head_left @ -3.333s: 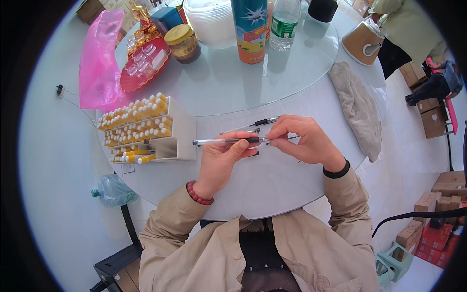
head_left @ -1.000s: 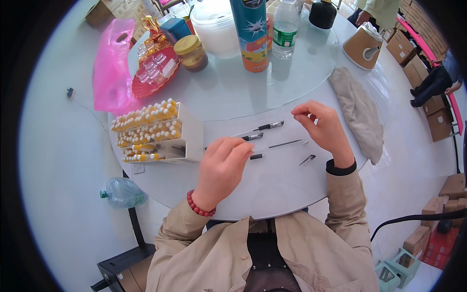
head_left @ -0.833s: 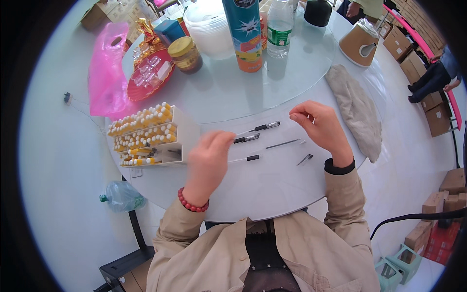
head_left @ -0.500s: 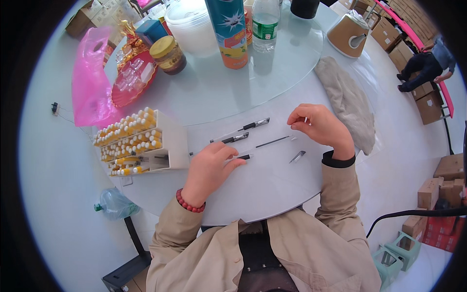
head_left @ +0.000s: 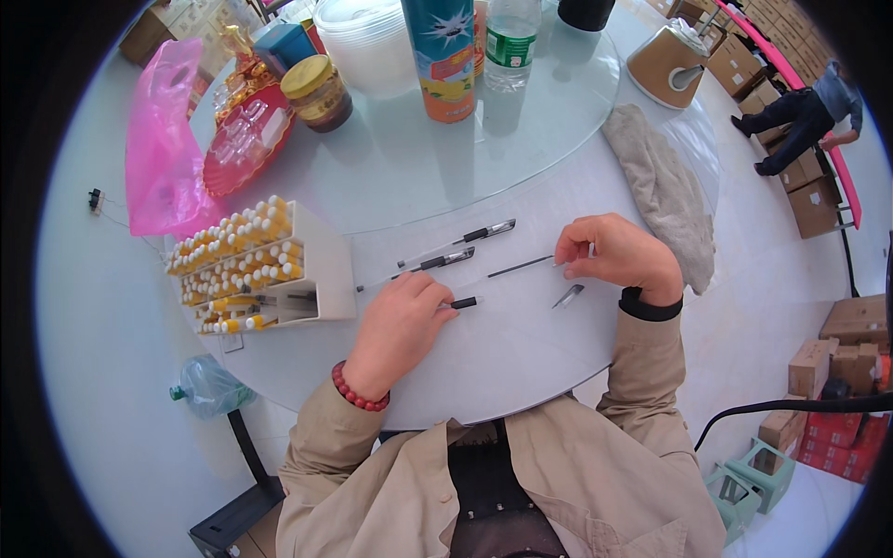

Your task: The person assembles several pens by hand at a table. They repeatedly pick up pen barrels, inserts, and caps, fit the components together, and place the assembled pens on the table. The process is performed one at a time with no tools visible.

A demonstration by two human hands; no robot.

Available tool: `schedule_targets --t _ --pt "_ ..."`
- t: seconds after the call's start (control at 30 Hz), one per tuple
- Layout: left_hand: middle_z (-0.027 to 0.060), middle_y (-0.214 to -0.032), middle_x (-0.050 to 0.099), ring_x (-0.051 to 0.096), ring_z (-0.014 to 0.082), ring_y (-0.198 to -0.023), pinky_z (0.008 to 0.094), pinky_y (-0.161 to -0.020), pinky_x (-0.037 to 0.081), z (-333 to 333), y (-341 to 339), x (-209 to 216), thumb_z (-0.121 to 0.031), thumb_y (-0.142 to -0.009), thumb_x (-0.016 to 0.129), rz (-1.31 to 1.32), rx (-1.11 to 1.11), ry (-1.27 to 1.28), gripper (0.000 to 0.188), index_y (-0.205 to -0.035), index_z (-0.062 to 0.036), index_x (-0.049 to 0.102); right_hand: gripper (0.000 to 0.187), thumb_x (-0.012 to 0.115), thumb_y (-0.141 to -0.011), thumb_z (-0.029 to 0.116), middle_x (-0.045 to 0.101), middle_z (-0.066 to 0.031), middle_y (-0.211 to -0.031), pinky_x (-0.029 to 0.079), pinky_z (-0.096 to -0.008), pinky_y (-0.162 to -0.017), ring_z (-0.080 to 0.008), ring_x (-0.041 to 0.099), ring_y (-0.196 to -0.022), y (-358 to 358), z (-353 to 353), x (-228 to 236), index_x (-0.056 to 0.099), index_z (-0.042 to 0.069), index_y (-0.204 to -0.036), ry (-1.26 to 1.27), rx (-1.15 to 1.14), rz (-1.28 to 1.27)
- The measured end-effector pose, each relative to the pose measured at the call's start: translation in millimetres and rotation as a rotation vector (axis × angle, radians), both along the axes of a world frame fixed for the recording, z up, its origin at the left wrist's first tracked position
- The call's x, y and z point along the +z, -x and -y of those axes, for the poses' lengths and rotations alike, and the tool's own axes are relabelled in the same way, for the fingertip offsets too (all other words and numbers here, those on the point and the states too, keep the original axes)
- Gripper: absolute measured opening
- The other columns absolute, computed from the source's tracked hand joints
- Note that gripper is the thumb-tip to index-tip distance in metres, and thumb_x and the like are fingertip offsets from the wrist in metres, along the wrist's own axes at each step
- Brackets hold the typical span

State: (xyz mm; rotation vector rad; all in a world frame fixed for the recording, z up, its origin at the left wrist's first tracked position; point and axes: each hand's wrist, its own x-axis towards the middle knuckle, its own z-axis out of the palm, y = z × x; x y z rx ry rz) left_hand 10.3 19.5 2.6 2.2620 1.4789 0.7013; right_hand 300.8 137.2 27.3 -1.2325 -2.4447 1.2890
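My left hand [head_left: 406, 321] lies over the table with its fingers closed on a pen barrel [head_left: 463, 302], whose black grip sticks out past the fingertips. The rest of that barrel is mostly hidden under the hand. My right hand [head_left: 614, 254] pinches at the right end of a thin dark pen refill [head_left: 519, 267] lying on the table; the fingers partly cover its tip. Below the right hand rests a loose clear pen cap [head_left: 567, 296]. Beyond the left hand lie two capped gel pens, a farther pen [head_left: 488, 231] and a nearer pen [head_left: 446, 260].
A white rack [head_left: 326, 265] of yellow, white-ended sticks stands at left. Behind are a glass turntable [head_left: 521, 158], a lidded jar [head_left: 318, 98], a tall spray can [head_left: 440, 65], a bottle [head_left: 510, 51] and a red plate [head_left: 246, 144]. A grey cloth [head_left: 656, 191] lies at right.
My right hand has come down and its fingertips have closed at the refill's right end. My left hand stays on the barrel. The person in the background has shifted a little.
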Motion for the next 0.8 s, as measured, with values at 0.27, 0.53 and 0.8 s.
schedule_targets --t 0.27,0.53,0.8 --pt "0.0092 -0.086 0.064 0.062 0.0236 -0.079 0.0327 -0.069 0.05 -1 -6 5 -0.001 -0.083 0.07 0.226 0.055 0.025 0.013 -0.093 -0.0002 0.062 0.015 0.076 -0.074 0.003 0.065 -0.0072 -0.078 0.049 -0.031 -0.063 -0.0184 0.062 -0.071 4 1 1 0.065 0.002 -0.085 -0.002 0.005 0.063" --pt "0.0074 -0.092 0.066 0.064 0.0129 -0.078 0.0255 -0.068 0.052 -2 0 11 -0.008 -0.096 0.06 0.978 0.119 0.627 0.02 -0.114 0.0005 0.057 0.015 0.074 -0.072 0.005 0.064 -0.0096 -0.074 0.048 -0.0347 -0.061 -0.0231 0.061 -0.068 6 0 -5 0.063 0.001 -0.082 -0.072 -0.041 0.036" --pt "0.007 -0.092 0.065 0.062 0.0112 -0.076 0.0237 -0.064 0.05 -5 2 12 -0.015 -0.103 0.049 1.202 0.146 0.895 0.031 -0.13 -0.0001 0.053 0.013 0.073 -0.072 0.006 0.066 -0.0112 -0.076 0.049 -0.0347 -0.061 -0.0253 0.062 -0.069 8 1 -2 0.066 0.001 -0.082 -0.106 -0.008 0.099"
